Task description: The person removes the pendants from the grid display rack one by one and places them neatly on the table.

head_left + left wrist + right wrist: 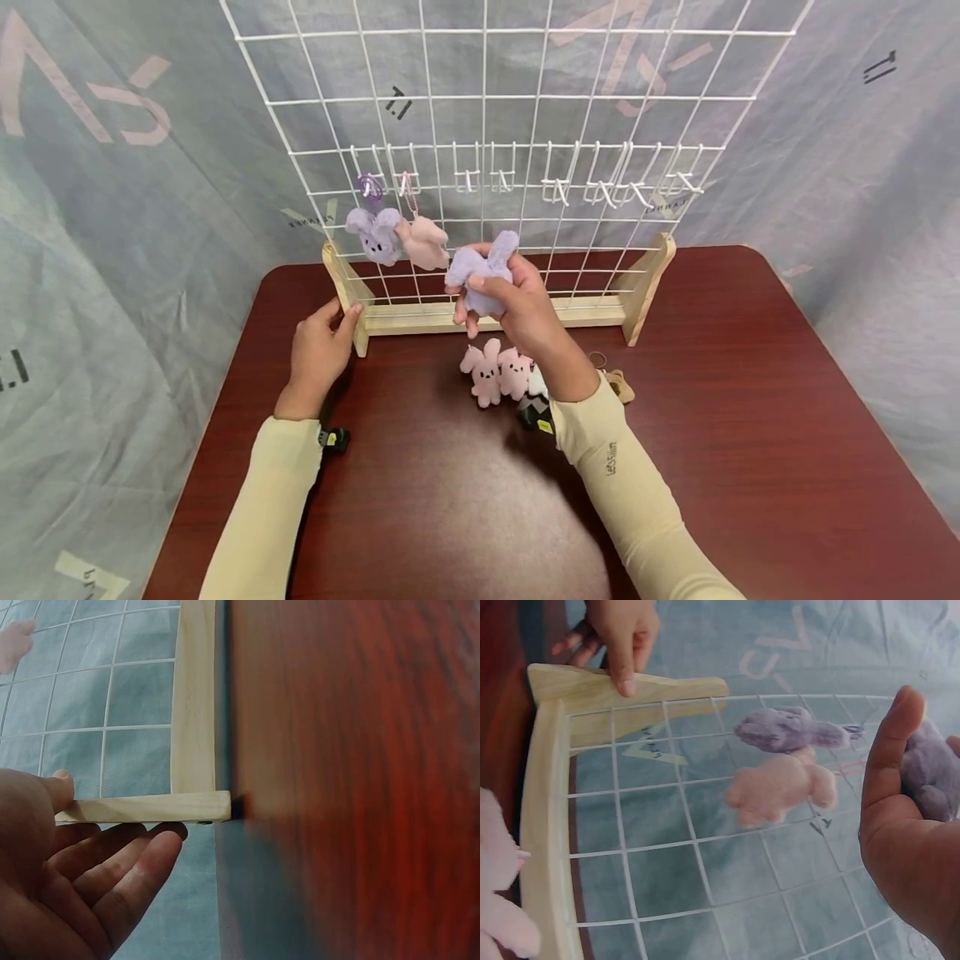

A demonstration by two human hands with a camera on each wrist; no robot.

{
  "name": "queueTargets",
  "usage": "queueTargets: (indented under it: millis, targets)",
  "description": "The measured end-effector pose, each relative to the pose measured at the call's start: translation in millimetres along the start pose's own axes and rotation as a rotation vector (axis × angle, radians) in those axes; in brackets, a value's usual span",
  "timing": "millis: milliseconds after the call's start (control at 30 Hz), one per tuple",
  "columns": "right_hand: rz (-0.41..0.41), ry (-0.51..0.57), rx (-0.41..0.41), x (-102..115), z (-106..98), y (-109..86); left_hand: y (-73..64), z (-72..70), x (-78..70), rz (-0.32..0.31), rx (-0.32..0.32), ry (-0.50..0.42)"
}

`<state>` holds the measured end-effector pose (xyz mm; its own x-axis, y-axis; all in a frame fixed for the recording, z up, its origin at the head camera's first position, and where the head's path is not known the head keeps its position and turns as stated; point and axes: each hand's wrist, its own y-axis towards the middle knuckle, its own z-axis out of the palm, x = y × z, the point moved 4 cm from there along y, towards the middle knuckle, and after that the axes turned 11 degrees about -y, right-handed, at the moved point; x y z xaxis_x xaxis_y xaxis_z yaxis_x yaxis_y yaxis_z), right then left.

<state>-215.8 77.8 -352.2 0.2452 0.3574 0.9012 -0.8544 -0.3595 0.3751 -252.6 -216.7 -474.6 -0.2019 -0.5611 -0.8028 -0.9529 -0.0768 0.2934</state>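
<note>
My right hand [534, 315] holds a purple plush bunny [491, 265] in front of the wire grid, thumb across its body and fingers behind. In the right wrist view this plush [930, 772] shows partly behind the thumb. My left hand [321, 358] grips the left wooden stand [150, 805] of the rack, thumb on one face and fingers on the other. Left of the held plush, another purple plush [379, 239] and a light pink plush [426, 243] hang by their chains from hooks on the grid.
Several white hooks [557, 192] line the wire grid [485, 98] to the right. On the table [450, 500] below lie two pink plushes [487, 379], a white one [537, 383] partly behind my right wrist, and a tan one [619, 387] beside it.
</note>
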Motion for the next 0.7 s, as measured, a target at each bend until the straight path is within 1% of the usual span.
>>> queueTargets:
  millis: [133, 267, 400, 500, 700]
  targets:
    - [0.017, -0.022, 0.012, -7.0, 1.5, -1.6, 0.4, 0.8, 1.0, -0.009, 0.007, 0.006]
    - [0.031, -0.046, -0.008, -8.8, -0.7, -2.8, 1.3, 0.4, 0.4, -0.002, 0.003, 0.006]
    - [0.061, -0.094, -0.032, -8.7, -3.8, -4.5, 1.5, -0.3, -1.0, 0.004, 0.003, 0.0]
    - [0.085, -0.123, -0.032, -8.7, -4.9, -5.6, 1.3, -0.4, -1.2, 0.002, 0.004, -0.003]
    - [0.111, -0.114, -0.035, -10.2, -5.7, -7.6, 0.6, 0.3, 0.8, -0.007, 0.003, 0.002]
